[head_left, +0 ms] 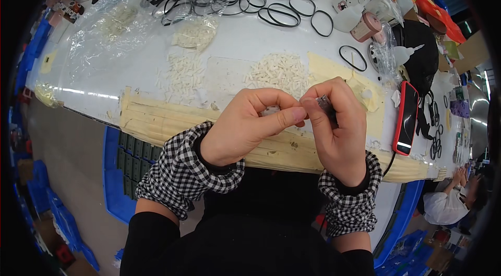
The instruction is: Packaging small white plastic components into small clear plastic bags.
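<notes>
My left hand [250,122] and my right hand [342,130] meet over the near edge of the white table, fingertips almost touching. Thumb and forefinger of the left are pinched; whatever lies between them is too small or hidden to make out. Curled fingers of my right hand hold a small dark, shiny piece [325,104], mostly covered by the hand. Just beyond the hands lies a pile of small white tube-like pieces [282,71]. A second, looser pile of similar pieces [181,77] is further left.
Black bands [279,16] spread across the back. Clear plastic bags [195,33] lie at left. A red-edged phone-like device [406,119] with a cable is at right, near a white squeeze bottle [348,17]. Blue crates [112,171] stand below the taped table edge [156,119].
</notes>
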The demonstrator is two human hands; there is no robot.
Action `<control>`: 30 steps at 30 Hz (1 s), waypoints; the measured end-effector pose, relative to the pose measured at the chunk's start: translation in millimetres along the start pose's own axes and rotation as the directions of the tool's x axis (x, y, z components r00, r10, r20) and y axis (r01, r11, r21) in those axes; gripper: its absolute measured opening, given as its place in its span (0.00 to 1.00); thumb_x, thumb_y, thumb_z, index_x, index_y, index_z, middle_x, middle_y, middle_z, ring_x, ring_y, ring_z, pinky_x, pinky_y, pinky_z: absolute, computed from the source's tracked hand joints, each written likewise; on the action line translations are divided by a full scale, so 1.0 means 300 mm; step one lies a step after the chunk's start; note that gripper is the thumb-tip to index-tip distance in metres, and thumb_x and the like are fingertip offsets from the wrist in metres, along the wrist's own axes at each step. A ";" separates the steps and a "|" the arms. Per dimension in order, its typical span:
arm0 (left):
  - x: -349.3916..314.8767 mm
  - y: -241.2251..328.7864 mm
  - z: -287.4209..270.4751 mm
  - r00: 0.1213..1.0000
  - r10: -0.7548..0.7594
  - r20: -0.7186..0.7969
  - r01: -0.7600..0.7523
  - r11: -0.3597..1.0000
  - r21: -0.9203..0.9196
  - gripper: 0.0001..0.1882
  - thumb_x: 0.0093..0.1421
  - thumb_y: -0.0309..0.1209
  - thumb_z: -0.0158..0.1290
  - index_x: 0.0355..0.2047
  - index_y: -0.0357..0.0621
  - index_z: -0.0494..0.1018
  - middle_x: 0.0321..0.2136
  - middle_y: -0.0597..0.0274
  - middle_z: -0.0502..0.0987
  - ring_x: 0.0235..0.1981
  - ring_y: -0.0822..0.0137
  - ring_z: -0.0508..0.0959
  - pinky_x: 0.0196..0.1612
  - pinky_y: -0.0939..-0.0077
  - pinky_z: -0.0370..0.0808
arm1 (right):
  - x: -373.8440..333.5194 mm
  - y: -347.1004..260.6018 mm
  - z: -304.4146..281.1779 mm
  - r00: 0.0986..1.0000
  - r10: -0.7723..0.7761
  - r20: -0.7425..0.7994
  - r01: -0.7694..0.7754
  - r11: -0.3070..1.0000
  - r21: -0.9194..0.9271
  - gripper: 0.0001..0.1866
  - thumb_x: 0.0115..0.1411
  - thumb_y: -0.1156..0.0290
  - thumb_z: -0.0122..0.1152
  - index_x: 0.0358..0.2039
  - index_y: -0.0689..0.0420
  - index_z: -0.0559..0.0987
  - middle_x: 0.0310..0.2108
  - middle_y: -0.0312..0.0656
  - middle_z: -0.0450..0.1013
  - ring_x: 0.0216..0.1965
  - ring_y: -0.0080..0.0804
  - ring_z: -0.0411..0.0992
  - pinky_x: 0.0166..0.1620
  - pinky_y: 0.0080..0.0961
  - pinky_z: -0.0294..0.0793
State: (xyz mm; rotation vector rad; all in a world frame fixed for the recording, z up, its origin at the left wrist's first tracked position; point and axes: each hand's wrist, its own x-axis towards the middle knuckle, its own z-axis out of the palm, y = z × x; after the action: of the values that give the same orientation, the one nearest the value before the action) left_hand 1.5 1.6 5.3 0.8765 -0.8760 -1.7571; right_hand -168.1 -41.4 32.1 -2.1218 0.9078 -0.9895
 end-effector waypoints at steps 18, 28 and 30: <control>0.006 -0.024 -0.027 0.996 0.073 0.057 -0.058 0.971 -0.231 0.11 0.64 0.32 0.52 0.37 0.35 0.78 0.28 0.67 0.77 0.22 0.83 0.61 0.25 0.89 0.59 | -0.033 -0.011 0.020 0.981 -0.108 -0.162 0.108 0.994 -0.008 0.11 0.48 0.83 0.67 0.34 0.61 0.81 0.27 0.39 0.68 0.26 0.27 0.69 0.26 0.19 0.68; 0.017 -0.043 -0.029 0.992 0.055 0.112 -0.012 0.936 -0.351 0.09 0.65 0.32 0.49 0.36 0.39 0.73 0.26 0.72 0.71 0.22 0.82 0.59 0.27 0.89 0.59 | -0.043 -0.008 0.029 0.926 -0.314 -0.211 0.252 0.928 -0.275 0.11 0.46 0.79 0.70 0.32 0.59 0.81 0.25 0.38 0.69 0.23 0.28 0.70 0.23 0.21 0.69; 0.017 -0.039 -0.023 0.995 0.069 0.072 -0.039 0.932 -0.360 0.09 0.66 0.32 0.48 0.36 0.40 0.73 0.27 0.72 0.71 0.23 0.82 0.59 0.27 0.89 0.59 | -0.038 -0.010 0.027 0.935 -0.303 -0.183 0.250 0.932 -0.264 0.12 0.46 0.76 0.71 0.33 0.59 0.80 0.25 0.39 0.69 0.23 0.29 0.71 0.23 0.21 0.69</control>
State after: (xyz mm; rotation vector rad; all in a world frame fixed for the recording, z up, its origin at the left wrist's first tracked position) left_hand 0.8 -1.0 -8.8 0.5377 -0.5967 -1.8398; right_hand -166.1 -28.9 25.6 -2.4266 0.8812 -1.3413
